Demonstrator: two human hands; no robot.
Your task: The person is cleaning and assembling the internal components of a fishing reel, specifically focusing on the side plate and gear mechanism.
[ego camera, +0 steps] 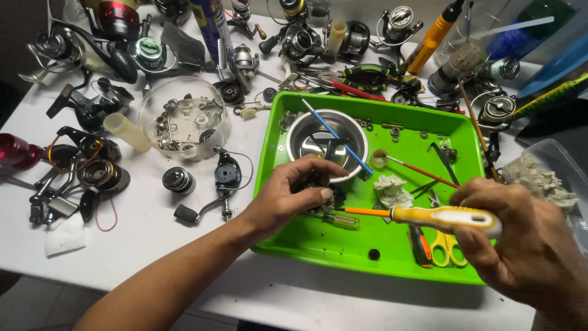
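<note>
Left hand (293, 193) clamps small dark reel part (318, 184) in green tray (306, 245); right hand (520, 239) grips yellow screwdriver (429, 216). Risk: tip slips, tiny screws scatter.

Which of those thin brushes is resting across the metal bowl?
The blue-handled brush: it lies slanted over the metal bowl. The red-handled brush lies on the green tray floor, right of the bowl.

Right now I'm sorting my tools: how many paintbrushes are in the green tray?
2. A blue-handled brush lies across the steel bowl. A red-handled brush lies beside it, right of the bowl, on the green tray. The hands could hide others.
</note>
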